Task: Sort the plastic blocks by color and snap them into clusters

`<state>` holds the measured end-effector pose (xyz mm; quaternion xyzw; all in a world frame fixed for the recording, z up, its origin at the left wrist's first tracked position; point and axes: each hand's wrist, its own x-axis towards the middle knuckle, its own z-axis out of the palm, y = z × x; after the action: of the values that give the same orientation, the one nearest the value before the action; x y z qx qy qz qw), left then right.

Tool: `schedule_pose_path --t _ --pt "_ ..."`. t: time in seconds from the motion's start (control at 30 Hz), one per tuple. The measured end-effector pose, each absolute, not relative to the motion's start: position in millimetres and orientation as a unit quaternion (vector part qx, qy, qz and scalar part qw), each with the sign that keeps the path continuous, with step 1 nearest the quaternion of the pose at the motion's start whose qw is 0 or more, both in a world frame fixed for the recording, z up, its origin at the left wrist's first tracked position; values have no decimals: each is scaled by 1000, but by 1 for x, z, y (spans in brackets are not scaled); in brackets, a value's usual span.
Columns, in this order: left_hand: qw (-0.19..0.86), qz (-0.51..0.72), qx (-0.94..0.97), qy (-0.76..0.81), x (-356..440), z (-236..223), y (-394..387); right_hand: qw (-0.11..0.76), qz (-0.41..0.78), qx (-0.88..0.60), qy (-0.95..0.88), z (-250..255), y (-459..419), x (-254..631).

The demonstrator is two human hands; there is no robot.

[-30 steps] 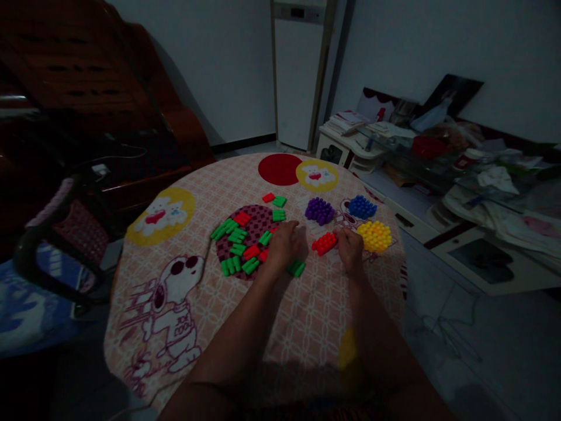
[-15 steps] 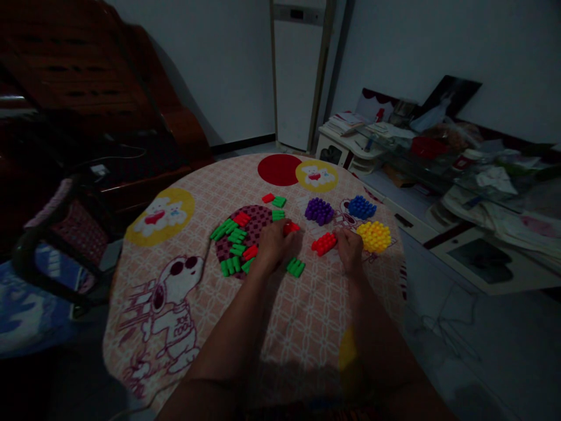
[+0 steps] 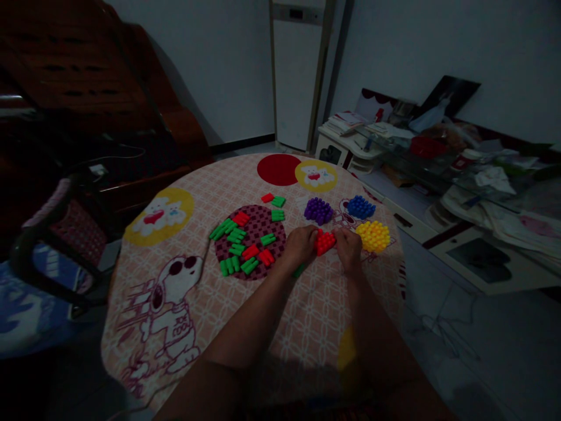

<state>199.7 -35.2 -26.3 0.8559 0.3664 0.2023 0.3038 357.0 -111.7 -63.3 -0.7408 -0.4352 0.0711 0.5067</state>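
Observation:
Between my two hands is a cluster of red plastic building blocks (image 3: 325, 241), knobbly on top. My left hand (image 3: 301, 247) is closed at its left end, fingertips against the red blocks. On the other end, my right hand (image 3: 349, 250) grips the cluster with thumb and fingers. Partly hidden under my left hand lies a green block (image 3: 298, 269). Loose green blocks (image 3: 236, 235) and red blocks (image 3: 251, 252) are scattered to the left. Beyond and right of my hands sit a purple cluster (image 3: 318, 211), a blue cluster (image 3: 361, 207) and a yellow cluster (image 3: 373, 236).
Everything lies on a round table with a patterned cloth (image 3: 236, 327). A chair (image 3: 65, 240) stands at the left, near a wooden bench (image 3: 87, 88). On the right is a cluttered cabinet (image 3: 442, 216). A tall white unit (image 3: 296, 82) stands behind the table.
My left hand has moved right from the scattered blocks to the red cluster, bringing a red block. The green block near it is now mostly covered. My right hand has stayed nearly in place.

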Motion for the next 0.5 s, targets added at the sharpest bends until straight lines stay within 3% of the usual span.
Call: schedule_pose_path --t 0.27,0.4,0.5 --pt "294 275 836 371 188 -26 -21 503 75 -741 -439 -63 -112 357" --pt "184 291 813 470 150 -17 14 507 82 -743 -430 -63 -112 356" --pt "102 228 782 572 115 -15 40 506 83 -744 -429 -62 -112 356"
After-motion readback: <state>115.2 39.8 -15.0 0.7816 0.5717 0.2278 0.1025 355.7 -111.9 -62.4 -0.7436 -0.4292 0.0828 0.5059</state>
